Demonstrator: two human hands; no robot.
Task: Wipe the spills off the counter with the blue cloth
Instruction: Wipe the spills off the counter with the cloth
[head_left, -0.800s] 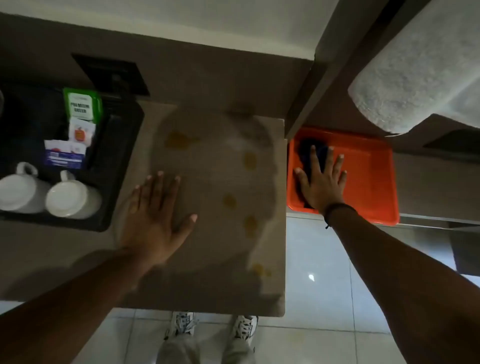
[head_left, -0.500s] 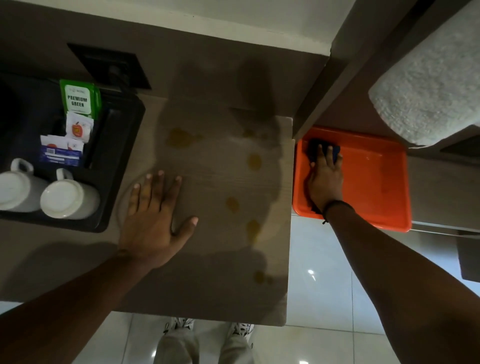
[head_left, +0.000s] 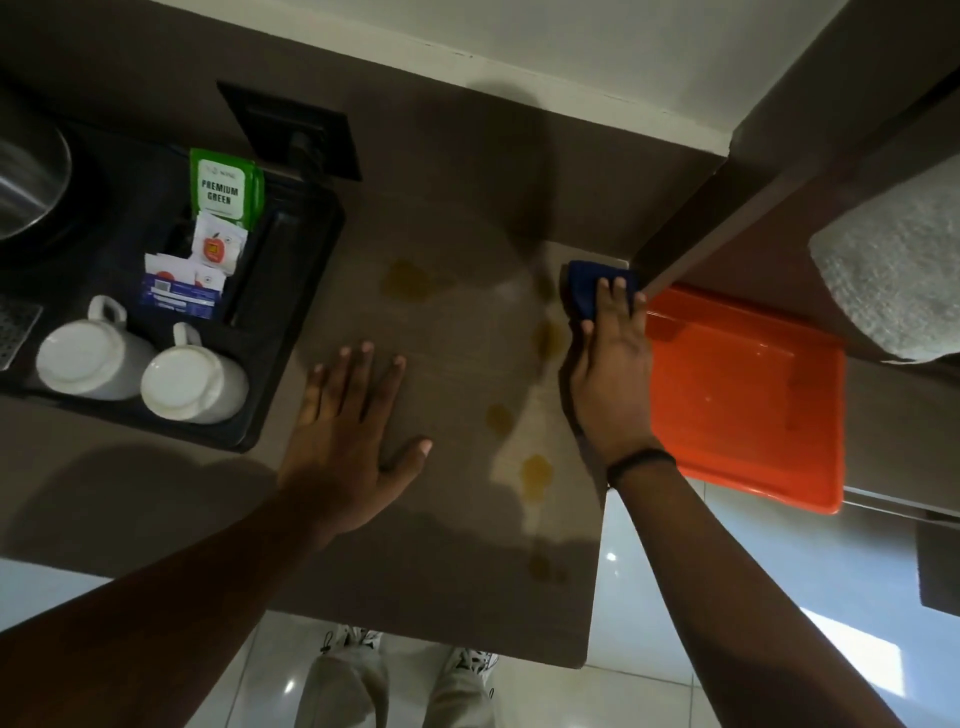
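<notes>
Count's easy: two white mugs (head_left: 91, 358) (head_left: 195, 382), one orange tray (head_left: 748, 400), one blue cloth (head_left: 587, 286), five or six yellowish spills (head_left: 408, 280).

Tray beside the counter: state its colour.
Bright orange tray, plain, seen in the head view.

From my feed, my right hand (head_left: 612, 364) covers most of the dark blue folded cloth (head_left: 584, 288), so only its far end shows. The shiny metal vessel (head_left: 26, 182) is cut off by the left edge, as is the white fluffy towel (head_left: 898, 270) on the right. Small print on the blue sachet (head_left: 179, 299) is unreadable
</notes>
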